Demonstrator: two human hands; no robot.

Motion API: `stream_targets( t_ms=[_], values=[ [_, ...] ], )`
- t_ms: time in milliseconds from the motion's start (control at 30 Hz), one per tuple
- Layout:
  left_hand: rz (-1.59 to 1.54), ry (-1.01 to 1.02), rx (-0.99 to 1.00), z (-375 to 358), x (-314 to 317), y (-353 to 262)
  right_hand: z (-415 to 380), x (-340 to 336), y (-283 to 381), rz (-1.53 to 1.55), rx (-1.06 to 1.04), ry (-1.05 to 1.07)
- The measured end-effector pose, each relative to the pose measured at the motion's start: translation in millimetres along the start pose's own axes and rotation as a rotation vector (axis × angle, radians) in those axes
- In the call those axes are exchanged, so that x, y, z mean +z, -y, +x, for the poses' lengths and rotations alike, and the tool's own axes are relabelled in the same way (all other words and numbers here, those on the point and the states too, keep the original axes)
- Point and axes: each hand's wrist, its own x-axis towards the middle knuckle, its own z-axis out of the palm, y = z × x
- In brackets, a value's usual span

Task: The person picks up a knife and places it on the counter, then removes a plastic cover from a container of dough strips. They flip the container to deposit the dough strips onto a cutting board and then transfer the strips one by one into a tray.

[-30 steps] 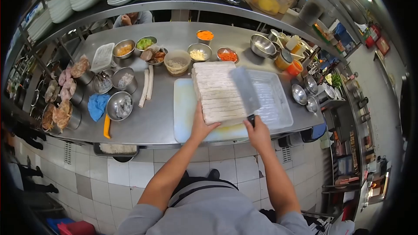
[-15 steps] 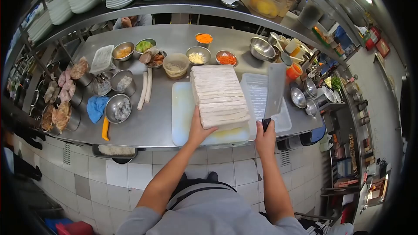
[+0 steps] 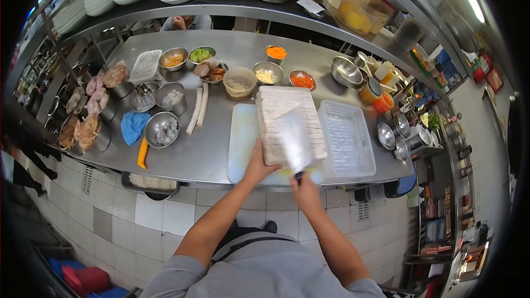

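Note:
A thick block of pale white rolls (image 3: 276,102), packed side by side in layers, stands on a white cutting board (image 3: 242,138). My left hand (image 3: 259,164) grips its near left corner, fingers along the side and thumb across the front. In my right hand (image 3: 306,192) is the black handle of a cleaver (image 3: 294,139). The broad blade, blurred by motion, lies over the near right part of the block in this view. To the right of the board is a clear plastic tray (image 3: 353,143). Two loose white rolls (image 3: 199,110) lie left of the board.
Behind the block stand a tub (image 3: 239,83) and bowls of chopped yellow bits (image 3: 268,73) and orange shreds (image 3: 302,79). At left are a shrimp bowl (image 3: 162,130), a yellow-handled tool (image 3: 143,153) and a blue cloth (image 3: 134,127). A shelf (image 3: 221,8) with plates spans the back; a person (image 3: 186,22) is beyond.
My right hand has swung the cleaver leftward from over the plastic tray to over the block, its blade now tilted. My left hand stays at the block's corner. The whole view has shifted slightly.

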Motion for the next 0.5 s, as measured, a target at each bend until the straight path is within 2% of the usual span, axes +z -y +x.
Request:
stream_targets(
  t_ms=[67,133,167,233,267,333,400,467,500],
  values=[
    [-0.069,0.039,-0.024,-1,-6,-2,2,17,-18,-0.415,0.092,0.466],
    [0.029,0.021,-0.036,-5,-4,3,16,-14,24,-0.424,0.040,0.461],
    [-0.079,0.025,-0.042,-5,-4,8,21,-30,43,-0.355,0.016,0.380],
    [-0.093,0.018,-0.034,-5,-4,8,19,-53,71,-0.194,-0.045,0.165],
    [-0.102,0.017,-0.026,-6,-4,7,15,-55,76,-0.199,-0.045,0.171],
    [-0.082,0.022,-0.038,-9,-5,9,1,-55,78,0.087,-0.008,-0.098],
    [-0.065,0.044,-0.020,-3,-4,7,-3,-18,9,0.049,0.024,-0.115],
    [-0.030,0.034,-0.040,-6,-2,8,-4,-7,-35,-0.526,0.186,0.381],
    [-0.010,0.026,-0.021,-7,-1,11,4,-24,-19,-0.471,0.140,0.396]
  ],
)
